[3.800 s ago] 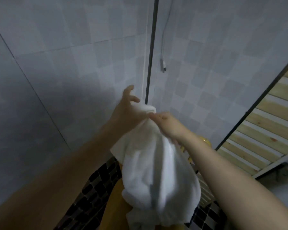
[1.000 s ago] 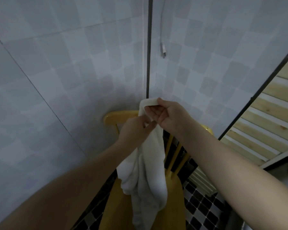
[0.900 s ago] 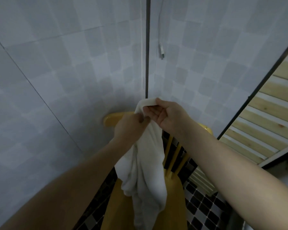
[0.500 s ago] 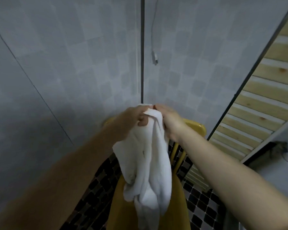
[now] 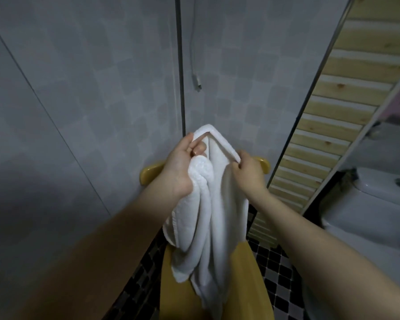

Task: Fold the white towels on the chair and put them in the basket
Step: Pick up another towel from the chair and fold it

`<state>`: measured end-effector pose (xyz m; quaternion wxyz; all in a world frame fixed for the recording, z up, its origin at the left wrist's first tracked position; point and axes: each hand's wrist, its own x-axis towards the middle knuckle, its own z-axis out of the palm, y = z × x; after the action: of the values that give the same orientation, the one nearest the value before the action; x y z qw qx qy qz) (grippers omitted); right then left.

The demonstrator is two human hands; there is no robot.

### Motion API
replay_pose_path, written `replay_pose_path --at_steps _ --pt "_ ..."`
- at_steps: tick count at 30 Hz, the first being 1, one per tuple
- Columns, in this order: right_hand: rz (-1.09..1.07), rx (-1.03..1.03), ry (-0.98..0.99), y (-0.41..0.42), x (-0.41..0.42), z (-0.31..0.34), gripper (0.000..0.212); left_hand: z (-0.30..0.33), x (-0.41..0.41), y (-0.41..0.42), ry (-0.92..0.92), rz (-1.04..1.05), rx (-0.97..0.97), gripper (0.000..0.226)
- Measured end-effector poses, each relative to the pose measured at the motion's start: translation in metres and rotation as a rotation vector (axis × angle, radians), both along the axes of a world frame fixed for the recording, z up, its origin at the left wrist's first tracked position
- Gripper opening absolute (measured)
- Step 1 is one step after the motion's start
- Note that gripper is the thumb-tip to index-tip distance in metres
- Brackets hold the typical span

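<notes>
Towel (image 5: 214,218) first: you've got one white terry towel held up in both hands, over the yellow wooden chair (image 5: 247,273), w/ its lower end hanging down to the seat. It's bunched, not flat; several long folds run top to bottom and a rolled hem edge bulges on the left side.

Your left hand (image 5: 178,167) grips the towel's upper left part. Thumb lies along the top edge, fingers curled round into the cloth, one fingertip showing thru the opening near the top corner. That corner peaks above the hand, in front of the dark vertical strip (image 5: 180,65) at the wall corner.

Your right hand (image 5: 249,174) pinches the top edge a bit lower and to the right, fingers curled tight on the hem. Edge runs taut betw. the two hands, sloping down toward the right one.

Chair stands in the corner of the grey tiled wall (image 5: 90,88); its curved back rail shows as yellow ends on either side of your wrists, seat mostly hidden under the cloth. Can't tell if other towels lie on the seat. Basket isn't in frame.

Around you: black-and-white checkered floor tiles (image 5: 277,273) beside the chair, slatted wood panel (image 5: 333,112) to the right, white toilet (image 5: 367,215) at the right edge, and a thin cable (image 5: 195,75) w/ a plug end hanging on the wall above the towel.
</notes>
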<state>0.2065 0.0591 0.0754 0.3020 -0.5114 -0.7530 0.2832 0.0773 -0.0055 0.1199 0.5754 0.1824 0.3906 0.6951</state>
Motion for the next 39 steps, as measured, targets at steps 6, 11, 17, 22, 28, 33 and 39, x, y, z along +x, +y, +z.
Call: replay_pose_path --at_steps 6,11,17,22,28,33,39 --pt "-0.150 -0.381 -0.184 -0.014 0.028 -0.006 0.011 0.002 0.000 -0.009 0.473 -0.016 -0.179 0.023" --pt "-0.113 -0.946 0.549 -0.037 0.020 0.020 0.021 -0.035 0.014 -0.038 1.194 -0.211 -0.139 0.036" --pt "-0.130 -1.039 0.806 -0.048 0.002 0.009 0.029 -0.051 0.025 -0.068 1.091 -0.307 -0.077 0.024" --pt "-0.176 -1.117 0.971 -0.044 -0.001 0.010 0.021 -0.067 0.015 -0.074 1.040 -0.180 -0.184 0.025" --pt "-0.027 -1.115 0.794 -0.046 -0.001 0.005 0.013 -0.066 0.016 -0.080 1.016 -0.416 -0.087 0.022" --pt "-0.206 -0.572 0.433 -0.036 0.004 0.002 0.029 -0.060 0.021 -0.073 0.478 -0.250 -0.377 0.027" --pt "0.251 -0.271 0.202 -0.086 0.019 -0.014 0.021 -0.054 0.015 -0.063 0.115 -0.093 -0.435 0.039"
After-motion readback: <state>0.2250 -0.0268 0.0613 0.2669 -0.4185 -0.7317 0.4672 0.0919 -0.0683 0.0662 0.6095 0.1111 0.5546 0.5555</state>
